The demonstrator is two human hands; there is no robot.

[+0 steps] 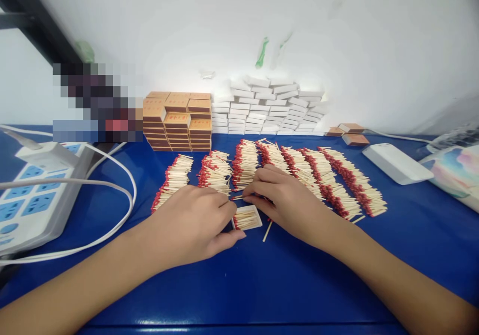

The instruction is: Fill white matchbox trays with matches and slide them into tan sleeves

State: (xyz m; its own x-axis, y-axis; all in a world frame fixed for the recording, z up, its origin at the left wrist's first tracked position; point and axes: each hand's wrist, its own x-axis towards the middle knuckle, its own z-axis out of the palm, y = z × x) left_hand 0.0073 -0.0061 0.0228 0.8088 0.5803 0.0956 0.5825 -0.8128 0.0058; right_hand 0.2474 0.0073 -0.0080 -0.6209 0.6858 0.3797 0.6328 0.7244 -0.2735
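A small white matchbox tray [253, 217] partly filled with matches [245, 219] lies on the blue table. My left hand [190, 222] is closed on the tray's left end, thumb in front and fingers behind. Just behind the tray, my right hand [282, 195] has its fingertips pinched at a match [238, 197] beside the middle heap. Long heaps of red-headed matches [245, 167] spread behind both hands, and my right hand covers part of them. One loose match [267, 231] rests just right of the tray, under the edge of my right hand.
Brown matchboxes [177, 123] are stacked at the back left, next to a pile of white trays [267, 108] along the wall. A power strip [41, 190] with white cables [123, 225] occupies the left. At right are several matchboxes [355, 139] and a white device [396, 163].
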